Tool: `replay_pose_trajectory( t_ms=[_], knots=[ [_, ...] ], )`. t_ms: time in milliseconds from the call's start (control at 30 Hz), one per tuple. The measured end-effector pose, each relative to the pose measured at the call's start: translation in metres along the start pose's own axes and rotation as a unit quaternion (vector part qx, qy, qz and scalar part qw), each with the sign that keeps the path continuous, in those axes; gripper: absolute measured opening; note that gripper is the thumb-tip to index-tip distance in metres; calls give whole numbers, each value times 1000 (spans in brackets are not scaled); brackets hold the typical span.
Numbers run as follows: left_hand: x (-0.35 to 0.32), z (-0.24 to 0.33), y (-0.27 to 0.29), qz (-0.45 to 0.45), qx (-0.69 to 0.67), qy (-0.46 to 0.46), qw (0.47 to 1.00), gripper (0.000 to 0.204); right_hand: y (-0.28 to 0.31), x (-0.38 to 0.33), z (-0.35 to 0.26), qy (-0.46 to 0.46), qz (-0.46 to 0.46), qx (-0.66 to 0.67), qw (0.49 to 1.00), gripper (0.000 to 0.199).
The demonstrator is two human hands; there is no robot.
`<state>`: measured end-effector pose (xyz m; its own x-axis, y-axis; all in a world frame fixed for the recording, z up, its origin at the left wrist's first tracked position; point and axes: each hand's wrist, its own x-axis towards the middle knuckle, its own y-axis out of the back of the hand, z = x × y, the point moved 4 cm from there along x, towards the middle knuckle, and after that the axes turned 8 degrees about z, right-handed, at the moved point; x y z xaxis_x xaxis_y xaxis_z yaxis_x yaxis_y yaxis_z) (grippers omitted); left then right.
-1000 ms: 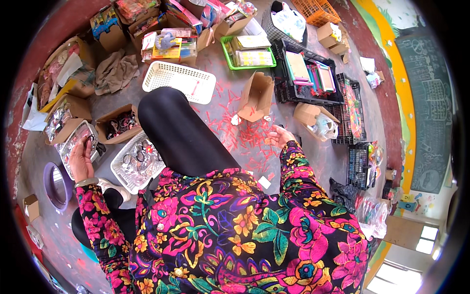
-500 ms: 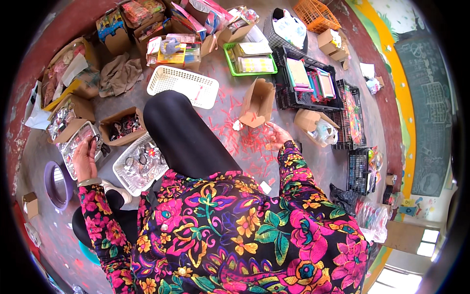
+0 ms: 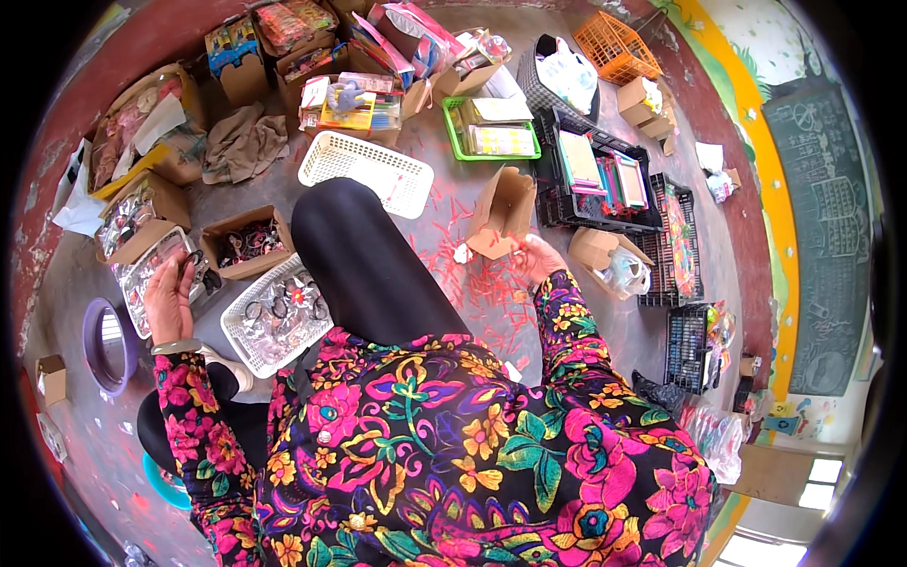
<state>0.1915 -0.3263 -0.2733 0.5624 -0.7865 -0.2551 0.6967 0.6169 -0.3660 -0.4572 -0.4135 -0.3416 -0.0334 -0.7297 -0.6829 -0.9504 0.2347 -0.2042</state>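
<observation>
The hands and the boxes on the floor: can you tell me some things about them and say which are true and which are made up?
1. The left hand is over a tray of shiny wrapped items. True.
2. The right hand is next to a small brown cardboard box. True.
3. The white basket near the knee is full of books. False: it looks empty.
4. The orange basket sits right between the two hands. False: it is far off, by the wall.
5. Red bits lie scattered on the floor. True.

Open brown carton (image 3: 501, 215) beside right hand (image 3: 537, 257)
</observation>
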Motion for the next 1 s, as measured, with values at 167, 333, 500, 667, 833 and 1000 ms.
replay_pose_trajectory(
  t_ms=[167,333,500,667,833,1000],
  knots=[
    [-1,-2,-13,-22,-14,24,999,18,33,-35,46,-199,46,-234,950,20],
    [-6,2,-14,-9,-4,26,1000,18,44,8,43,-198,121,-265,936,20],
    [-15,13,-24,-46,-18,-14,999,19,-88,14,-38,84,23,-422,903,16],
    [-33,39,-40,-53,-125,-7,991,20,-306,-42,-79,283,-169,-329,885,16],
    [-48,59,-45,-31,-174,-28,984,19,-470,-114,-38,259,-399,-344,809,42],
    [-53,64,-41,2,-205,-40,978,19,-530,-131,20,103,-500,-349,786,43]
  ],
)
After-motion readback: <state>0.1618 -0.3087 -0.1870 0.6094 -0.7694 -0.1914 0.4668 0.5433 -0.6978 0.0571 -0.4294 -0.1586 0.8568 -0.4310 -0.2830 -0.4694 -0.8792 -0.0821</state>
